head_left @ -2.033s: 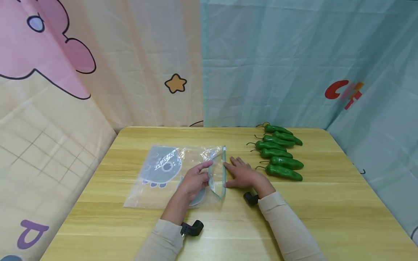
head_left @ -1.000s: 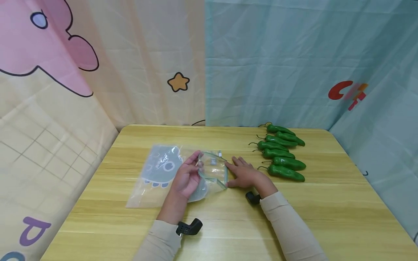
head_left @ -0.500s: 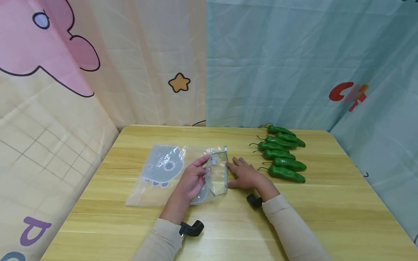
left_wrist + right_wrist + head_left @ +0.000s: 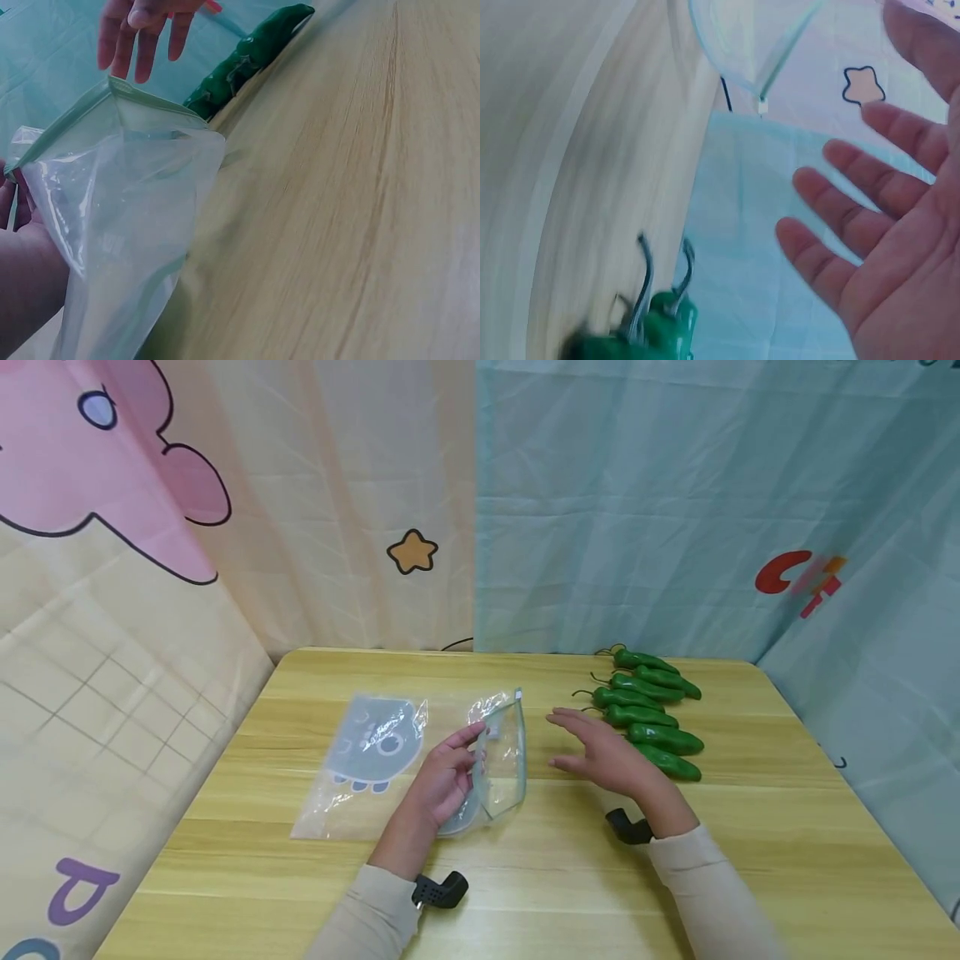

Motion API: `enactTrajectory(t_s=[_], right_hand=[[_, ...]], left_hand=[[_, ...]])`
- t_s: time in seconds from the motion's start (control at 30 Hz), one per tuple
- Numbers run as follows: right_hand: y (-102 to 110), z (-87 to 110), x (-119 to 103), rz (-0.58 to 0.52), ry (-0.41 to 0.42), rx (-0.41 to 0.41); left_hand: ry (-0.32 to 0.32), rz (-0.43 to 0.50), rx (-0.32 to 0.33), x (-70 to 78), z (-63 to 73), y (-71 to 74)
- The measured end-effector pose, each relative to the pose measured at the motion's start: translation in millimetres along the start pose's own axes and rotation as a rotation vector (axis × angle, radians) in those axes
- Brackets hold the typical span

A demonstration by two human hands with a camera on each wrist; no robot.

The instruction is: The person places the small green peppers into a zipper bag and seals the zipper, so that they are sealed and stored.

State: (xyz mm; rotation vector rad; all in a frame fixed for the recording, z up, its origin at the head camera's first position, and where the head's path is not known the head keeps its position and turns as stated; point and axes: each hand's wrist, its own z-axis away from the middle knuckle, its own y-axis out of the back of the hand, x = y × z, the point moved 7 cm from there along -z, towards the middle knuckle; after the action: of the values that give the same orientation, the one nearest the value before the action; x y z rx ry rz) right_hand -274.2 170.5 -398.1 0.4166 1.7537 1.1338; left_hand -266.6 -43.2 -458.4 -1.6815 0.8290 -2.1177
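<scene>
A clear zip bag (image 4: 390,739) with a grey cartoon print lies flat on the table, its mouth facing right. My left hand (image 4: 442,781) pinches the near lip of the mouth and keeps it lifted, so the bag (image 4: 127,217) gapes. In the left wrist view the bag hides most of that hand. My right hand (image 4: 607,758) hovers between the bag and the green peppers (image 4: 666,739), fingers spread and holding nothing. The right wrist view shows its palm (image 4: 907,247) bare, with pepper stems (image 4: 641,277) below left.
Several long green peppers lie in a column at the right of the wooden table (image 4: 300,893). Printed curtains (image 4: 660,502) close off the back and both sides. A white zip slider (image 4: 517,694) sits at the far end of the bag's mouth.
My right hand has let go of the bag's right edge and moved right, toward the peppers. The left hand pulled the lip left, then returned; the mouth stands wider and raised now.
</scene>
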Motion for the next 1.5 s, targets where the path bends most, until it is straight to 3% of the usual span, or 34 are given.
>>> enactTrajectory(t_s=[0.17, 0.43, 0.77, 0.97, 1.5], right_hand=[[19, 21.3, 13, 0.028, 0.045, 0.069], [43, 57.8, 43, 0.100, 0.041, 0.159], [61, 88.6, 70, 0.085, -0.008, 0.179], [68, 98.3, 87, 0.047, -0.095, 0.147], [56, 99.8, 111, 0.060, -0.124, 0.092]], left_hand=[[0.003, 0.011, -0.013, 1.2, 2.2, -0.7], [-0.004, 0.032, -0.012, 5.4, 5.1, -0.9], [-0.002, 0.071, -0.015, 5.1, 5.3, 0.2], [0.003, 0.086, -0.013, 4.9, 5.1, 1.1], [-0.009, 0.084, -0.007, 6.4, 6.1, 3.5]])
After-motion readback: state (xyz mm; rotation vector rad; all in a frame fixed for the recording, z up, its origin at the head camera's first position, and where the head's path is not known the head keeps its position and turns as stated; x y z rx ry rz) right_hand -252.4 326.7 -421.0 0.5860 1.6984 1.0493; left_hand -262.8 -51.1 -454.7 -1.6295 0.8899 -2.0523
